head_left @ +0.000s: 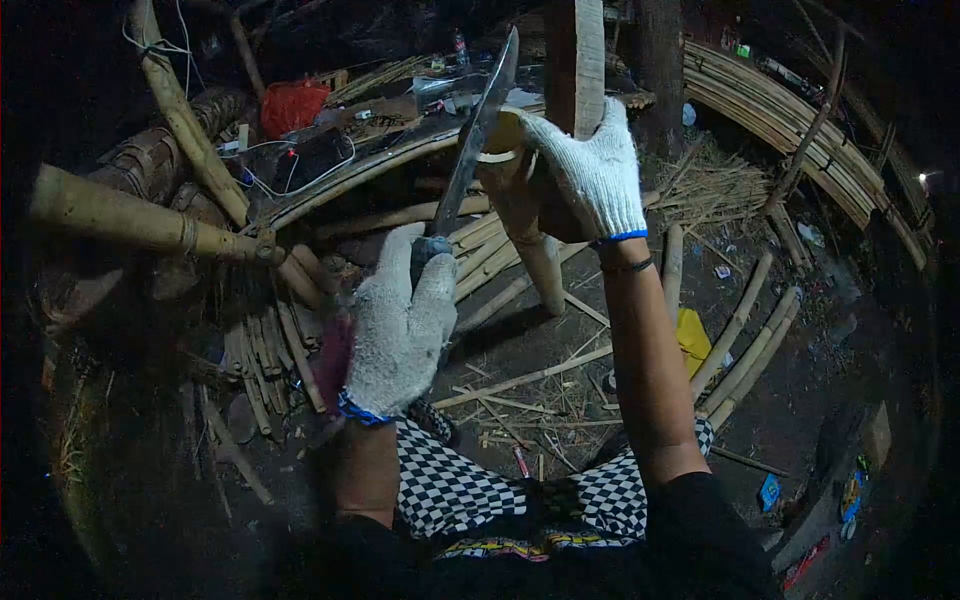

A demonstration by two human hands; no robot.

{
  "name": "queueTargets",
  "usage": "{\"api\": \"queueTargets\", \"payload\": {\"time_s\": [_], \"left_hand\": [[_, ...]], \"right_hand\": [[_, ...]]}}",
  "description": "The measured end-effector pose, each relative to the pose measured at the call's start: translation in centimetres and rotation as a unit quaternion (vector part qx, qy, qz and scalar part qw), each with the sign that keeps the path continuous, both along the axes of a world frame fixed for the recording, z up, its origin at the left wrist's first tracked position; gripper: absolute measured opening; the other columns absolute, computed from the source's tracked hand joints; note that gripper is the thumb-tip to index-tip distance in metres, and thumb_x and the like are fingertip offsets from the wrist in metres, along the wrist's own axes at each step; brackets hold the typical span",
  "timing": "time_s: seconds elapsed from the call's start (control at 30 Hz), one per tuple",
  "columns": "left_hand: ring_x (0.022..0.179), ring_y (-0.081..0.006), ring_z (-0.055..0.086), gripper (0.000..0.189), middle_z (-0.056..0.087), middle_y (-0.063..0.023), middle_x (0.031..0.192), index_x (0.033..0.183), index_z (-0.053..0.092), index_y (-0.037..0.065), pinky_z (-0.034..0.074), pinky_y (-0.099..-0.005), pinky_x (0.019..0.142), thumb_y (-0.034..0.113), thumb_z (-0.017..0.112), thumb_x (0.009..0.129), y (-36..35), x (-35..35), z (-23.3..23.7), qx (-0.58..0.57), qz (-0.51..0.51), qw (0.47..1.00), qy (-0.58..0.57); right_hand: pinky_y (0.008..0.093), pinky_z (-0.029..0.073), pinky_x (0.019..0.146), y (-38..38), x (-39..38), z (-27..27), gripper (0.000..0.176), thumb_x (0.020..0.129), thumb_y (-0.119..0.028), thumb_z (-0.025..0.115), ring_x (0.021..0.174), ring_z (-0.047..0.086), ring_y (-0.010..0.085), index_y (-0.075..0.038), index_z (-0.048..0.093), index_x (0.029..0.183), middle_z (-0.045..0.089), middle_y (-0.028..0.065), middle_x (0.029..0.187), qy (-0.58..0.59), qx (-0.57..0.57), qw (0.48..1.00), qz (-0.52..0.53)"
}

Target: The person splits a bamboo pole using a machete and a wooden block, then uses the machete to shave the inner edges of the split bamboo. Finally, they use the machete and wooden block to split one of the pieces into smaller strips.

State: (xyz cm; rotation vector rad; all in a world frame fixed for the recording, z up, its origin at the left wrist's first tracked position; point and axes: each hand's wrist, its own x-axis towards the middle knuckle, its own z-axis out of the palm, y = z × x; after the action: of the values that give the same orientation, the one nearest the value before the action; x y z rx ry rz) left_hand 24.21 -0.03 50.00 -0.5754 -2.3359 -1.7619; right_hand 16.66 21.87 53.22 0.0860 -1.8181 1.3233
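Note:
My left hand (400, 325), in a white knit glove, grips the handle of a long knife (470, 150) whose blade points up and away. The blade's edge rests against the top end of a short bamboo piece (535, 255) that stands nearly upright on the ground. My right hand (590, 175), also gloved, is closed around the upper part of that bamboo piece. A flat wooden post (575, 50) rises just behind the right hand. My knees in checkered cloth (470, 490) are below.
Thick bamboo poles (150, 220) lie at the left. Split bamboo strips (790, 120) are stacked in a curve at the upper right. Several short bamboo lengths (745, 345), slivers and a yellow scrap (690, 335) litter the dirt floor. A red bag (292, 105) and cables sit behind.

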Motion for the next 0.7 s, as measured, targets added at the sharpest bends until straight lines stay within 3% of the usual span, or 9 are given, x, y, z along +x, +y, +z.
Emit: {"api": "queueTargets", "payload": {"time_s": [0.13, 0.2, 0.33, 0.6, 0.7], "left_hand": [[0.056, -0.0054, 0.047, 0.035, 0.052, -0.0003, 0.079, 0.129, 0.044, 0.002, 0.041, -0.0217, 0.047, 0.023, 0.046, 0.101, -0.1, -0.3, -0.4, -0.040, 0.003, 0.998, 0.038], [0.056, -0.0055, 0.047, 0.036, 0.052, -0.0001, 0.078, 0.128, 0.044, 0.001, 0.040, -0.0222, 0.047, 0.025, 0.046, 0.101, -0.1, -0.5, -0.5, 0.039, -0.033, 0.999, -0.009], [0.056, -0.0053, 0.046, 0.035, 0.051, 0.0001, 0.077, 0.127, 0.045, 0.002, 0.040, -0.0221, 0.047, 0.026, 0.046, 0.101, 0.5, -0.2, -0.6, 0.051, 0.000, 0.999, 0.005], [0.055, -0.0061, 0.048, 0.035, 0.054, -0.0005, 0.078, 0.126, 0.046, 0.003, 0.039, -0.0225, 0.047, 0.028, 0.047, 0.100, -1.1, -1.0, 0.6, -0.057, -0.020, 0.998, 0.018], [0.055, -0.0087, 0.052, 0.034, 0.055, -0.0021, 0.071, 0.123, 0.048, 0.002, 0.042, -0.0264, 0.049, 0.027, 0.048, 0.101, -1.2, -1.5, 0.6, -0.044, -0.034, 0.998, 0.017]], "right_hand": [[0.0332, 0.053, 0.076, 0.0, 0.2, 0.0, 0.069, 0.069, -0.040, 0.085, 0.083, 0.063, 0.0212, 0.004, 0.049, 0.109, 0.066, 0.0148, 0.094, -0.019, -0.015, 1.000, 0.013], [0.0332, 0.053, 0.077, 0.1, -0.2, 0.0, 0.069, 0.069, -0.040, 0.085, 0.084, 0.064, 0.0213, 0.004, 0.049, 0.109, 0.066, 0.0153, 0.094, -0.015, -0.020, 0.999, 0.025], [0.0336, 0.054, 0.077, -0.2, 0.3, 0.3, 0.067, 0.072, -0.038, 0.082, 0.088, 0.064, 0.0216, 0.003, 0.049, 0.112, 0.065, 0.0160, 0.099, -0.024, 0.003, 1.000, 0.002], [0.0343, 0.054, 0.079, 0.0, 0.7, 0.4, 0.066, 0.075, -0.036, 0.081, 0.094, 0.064, 0.0221, 0.002, 0.049, 0.118, 0.065, 0.0156, 0.104, -0.045, 0.007, 0.999, 0.021], [0.0322, 0.053, 0.074, 0.5, 0.0, -0.3, 0.066, 0.071, -0.039, 0.083, 0.080, 0.064, 0.0191, 0.003, 0.049, 0.109, 0.067, 0.0122, 0.091, -0.017, 0.000, 1.000, -0.001]]}}
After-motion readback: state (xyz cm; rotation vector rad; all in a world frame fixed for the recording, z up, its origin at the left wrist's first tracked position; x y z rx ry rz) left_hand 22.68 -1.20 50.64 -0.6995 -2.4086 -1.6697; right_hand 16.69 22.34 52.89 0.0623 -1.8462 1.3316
